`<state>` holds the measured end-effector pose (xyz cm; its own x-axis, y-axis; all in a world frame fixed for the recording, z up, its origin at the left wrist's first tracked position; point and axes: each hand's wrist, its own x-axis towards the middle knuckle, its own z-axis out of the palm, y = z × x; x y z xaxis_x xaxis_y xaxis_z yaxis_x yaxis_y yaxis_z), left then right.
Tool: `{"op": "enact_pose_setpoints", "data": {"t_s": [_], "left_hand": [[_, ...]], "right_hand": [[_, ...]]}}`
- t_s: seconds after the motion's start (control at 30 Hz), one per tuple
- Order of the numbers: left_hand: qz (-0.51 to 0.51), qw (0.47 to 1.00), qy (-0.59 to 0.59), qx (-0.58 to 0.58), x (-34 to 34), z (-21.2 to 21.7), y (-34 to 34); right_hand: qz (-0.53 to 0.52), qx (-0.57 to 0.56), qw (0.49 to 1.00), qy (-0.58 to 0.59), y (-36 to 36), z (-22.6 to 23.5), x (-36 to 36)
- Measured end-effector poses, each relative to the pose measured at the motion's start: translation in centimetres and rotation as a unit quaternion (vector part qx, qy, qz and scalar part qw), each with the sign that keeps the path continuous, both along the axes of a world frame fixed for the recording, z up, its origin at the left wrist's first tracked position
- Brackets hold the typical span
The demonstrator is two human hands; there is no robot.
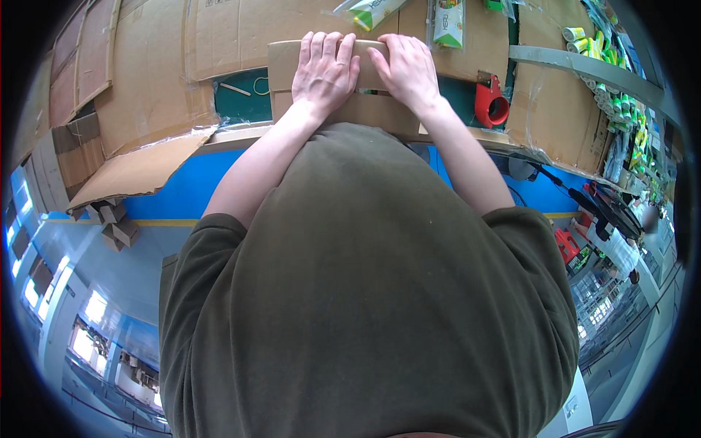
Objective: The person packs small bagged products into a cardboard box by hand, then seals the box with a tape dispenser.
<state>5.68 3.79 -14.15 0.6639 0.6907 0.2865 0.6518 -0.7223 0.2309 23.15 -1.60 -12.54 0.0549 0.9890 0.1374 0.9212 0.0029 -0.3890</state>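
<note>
In the head view, both hands lie flat on top of a brown cardboard box (pixel 321 109) at about 12 o'clock in the picture, just beyond the person's olive-green shirt (pixel 365 292). The left hand (pixel 325 71) presses palm-down on the left flap, its fingers (pixel 321 47) spread and stretched out toward the far edge, gripping nothing. The right hand (pixel 409 69) rests just beside it on the right flap, fingers likewise laid out flat and open, pressing rather than clasping. The two hands are near each other, thumbs close over the seam between the flaps, where a dark slit shows.

The box sits at the near edge of the bench (pixel 241 98), which has a green top mostly covered with flattened cardboard sheets (pixel 146 87). At 1 o'clock from the hands stands a red tape dispenser (pixel 491 104), near the box but apart from it. At 12 o'clock, beyond the fingertips, lie clear packets with green and white contents (pixel 448 23). At 2 o'clock, yellow-green rolls (pixel 584 36) crowd a shelf. At 9 o'clock, small cardboard scraps (pixel 113 223) lie on the floor.
</note>
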Motion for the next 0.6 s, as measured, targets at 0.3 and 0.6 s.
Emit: {"op": "enact_pose_setpoints", "data": {"t_s": [0.3,0.6], "left_hand": [[0.021,1.000,0.005,-0.013,0.0,0.8,-0.7],[0.039,0.998,0.006,-0.053,0.5,1.1,-0.8]], "right_hand": [[0.016,0.027,0.999,-0.006,-0.8,0.1,-2.4],[0.065,-0.014,0.990,0.120,-1.4,1.4,2.5]]}}
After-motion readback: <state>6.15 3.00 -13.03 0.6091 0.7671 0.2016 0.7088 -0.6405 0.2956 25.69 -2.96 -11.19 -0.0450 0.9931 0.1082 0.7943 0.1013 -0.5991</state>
